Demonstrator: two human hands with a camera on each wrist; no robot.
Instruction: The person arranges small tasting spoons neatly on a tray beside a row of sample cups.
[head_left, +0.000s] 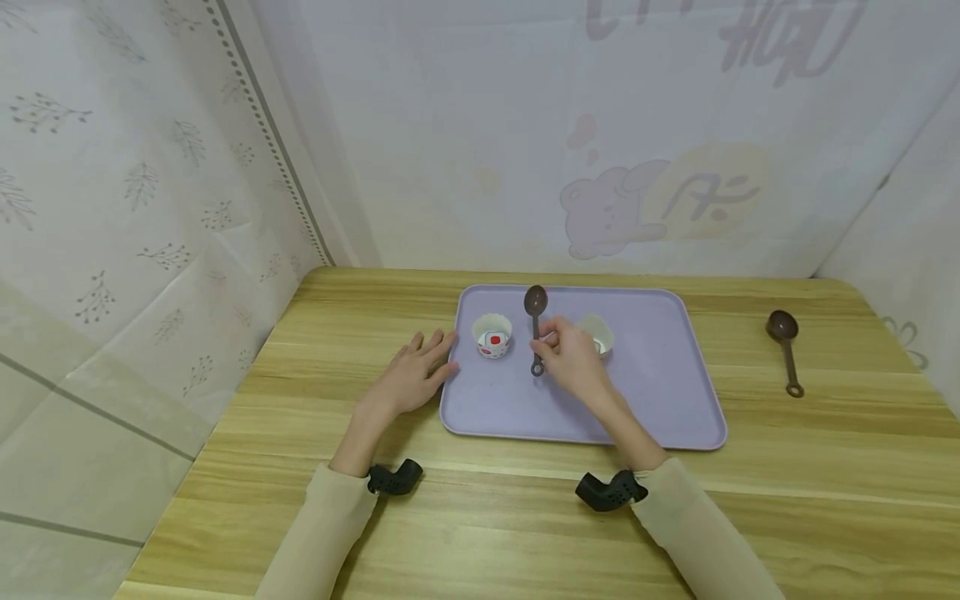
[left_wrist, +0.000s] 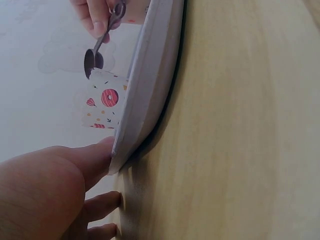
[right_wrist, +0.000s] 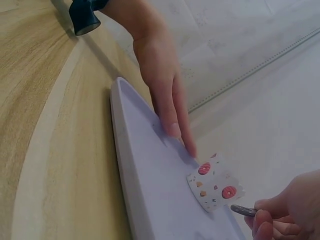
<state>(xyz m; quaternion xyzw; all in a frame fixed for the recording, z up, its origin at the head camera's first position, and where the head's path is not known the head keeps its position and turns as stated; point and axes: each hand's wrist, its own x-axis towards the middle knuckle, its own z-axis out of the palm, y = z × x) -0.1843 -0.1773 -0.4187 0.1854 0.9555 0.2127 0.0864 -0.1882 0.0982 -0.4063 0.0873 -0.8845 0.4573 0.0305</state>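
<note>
My right hand (head_left: 573,358) pinches a dark brown spoon (head_left: 536,302) by its handle over the lilac tray (head_left: 510,408); the bowl points to the far side and the ring-tipped end toward me. Just left of the spoon stands a white paper baking cup (head_left: 482,323) printed with donuts, with a small red and white piece (head_left: 495,340) in it. A second paper cup (head_left: 597,325) is partly hidden behind my right hand. At the tray's left edge my left hand (head_left: 408,379) rests with fingers spread, its thumb (left_wrist: 97,155) touching the rim.
Another brown spoon (head_left: 787,350) lies on the wooden table (head_left: 495,517), right of the tray. Printed white cloth (head_left: 450,150) hangs behind the table and along its sides. A black wrist camera (head_left: 393,479) sits at each cuff.
</note>
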